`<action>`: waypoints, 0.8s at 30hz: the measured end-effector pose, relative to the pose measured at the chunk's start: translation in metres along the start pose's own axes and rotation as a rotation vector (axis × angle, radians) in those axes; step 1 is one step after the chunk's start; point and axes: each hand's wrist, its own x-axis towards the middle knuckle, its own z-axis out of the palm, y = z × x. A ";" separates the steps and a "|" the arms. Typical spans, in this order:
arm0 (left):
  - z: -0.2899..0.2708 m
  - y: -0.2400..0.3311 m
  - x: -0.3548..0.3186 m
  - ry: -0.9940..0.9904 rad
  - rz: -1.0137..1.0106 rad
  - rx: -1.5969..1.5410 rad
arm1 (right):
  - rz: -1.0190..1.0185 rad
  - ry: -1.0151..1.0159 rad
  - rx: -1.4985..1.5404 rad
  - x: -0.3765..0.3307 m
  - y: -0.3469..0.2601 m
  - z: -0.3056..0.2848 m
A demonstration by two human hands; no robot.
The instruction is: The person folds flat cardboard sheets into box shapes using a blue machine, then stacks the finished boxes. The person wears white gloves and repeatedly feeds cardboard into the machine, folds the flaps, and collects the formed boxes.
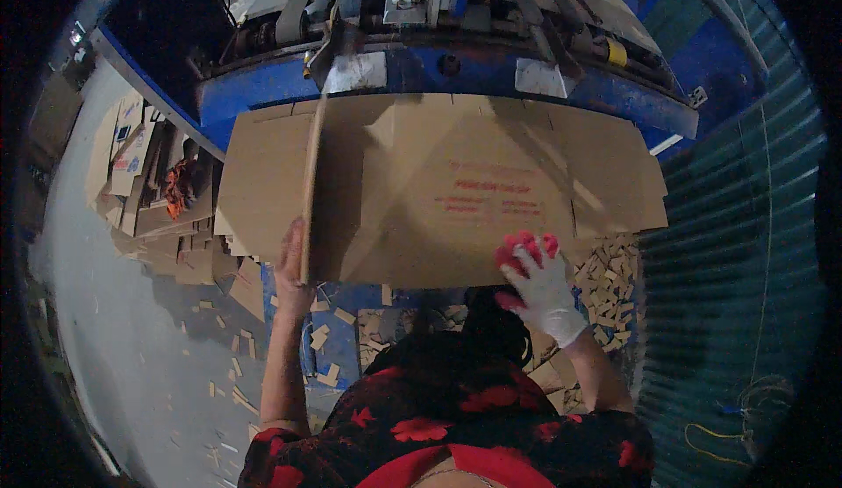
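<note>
A wide brown cardboard sheet [412,225] with red print lies flat in front of me, its far edge against the blue machine. On its left part a narrow piece of cardboard [310,190] stands nearly edge-on, running from the machine towards me. My left hand [293,260], bare, grips the near end of that piece, the thumb side partly hidden. My right hand [537,284] wears a white glove with red fingertips. Its fingers are spread and slightly bent at the sheet's near right edge. Whether they press on the sheet, I cannot tell.
The blue machine [447,71] with belts and rollers spans the far side. Stacked cardboard [132,172] with an orange-red bundle [181,188] stands at left. Cardboard scraps [605,286] lie right of me, more on the grey floor. A green corrugated wall [728,295] bounds the right.
</note>
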 end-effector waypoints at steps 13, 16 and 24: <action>0.047 0.006 0.144 -0.002 0.166 0.017 | -0.170 0.435 -0.208 0.111 0.099 0.002; 0.046 0.011 0.158 -0.027 0.170 0.086 | -0.110 0.291 -0.258 0.119 0.106 -0.013; 0.040 0.015 0.190 -0.008 0.076 0.026 | -0.174 0.363 -0.306 0.127 0.130 -0.025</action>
